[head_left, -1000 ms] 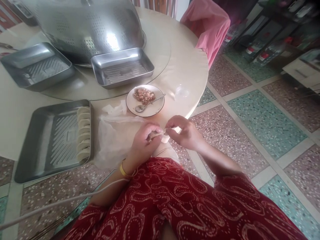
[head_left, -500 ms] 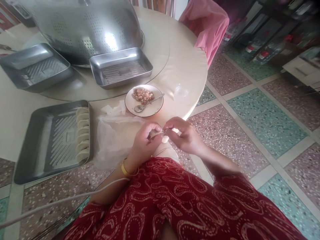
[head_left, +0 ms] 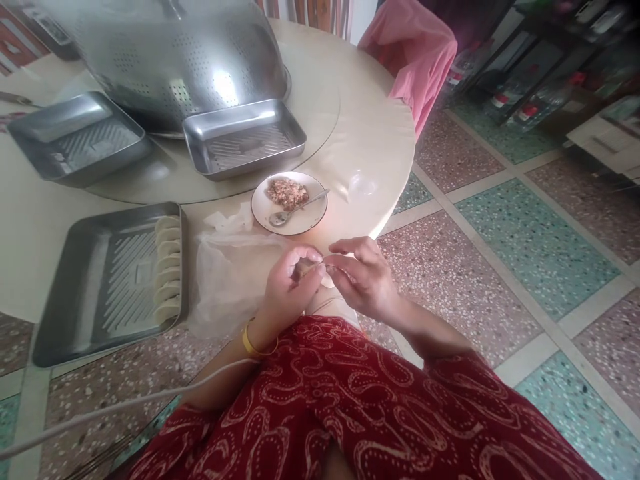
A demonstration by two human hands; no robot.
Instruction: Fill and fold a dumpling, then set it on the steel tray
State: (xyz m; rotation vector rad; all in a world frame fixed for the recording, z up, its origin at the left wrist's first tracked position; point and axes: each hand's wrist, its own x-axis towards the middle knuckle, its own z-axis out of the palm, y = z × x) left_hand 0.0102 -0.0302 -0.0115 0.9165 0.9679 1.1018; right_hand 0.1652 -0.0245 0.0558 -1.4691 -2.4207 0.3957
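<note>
Near tray at left: a single column of finished dumplings along its right wall, rest of floor bare, so I judge the batch early. Plate of filling on the bench holds meat and a spoon. Left hand and right hand meet just off the bench edge, fingers pinching a dumpling between them, seam apparently unfinished.
</note>
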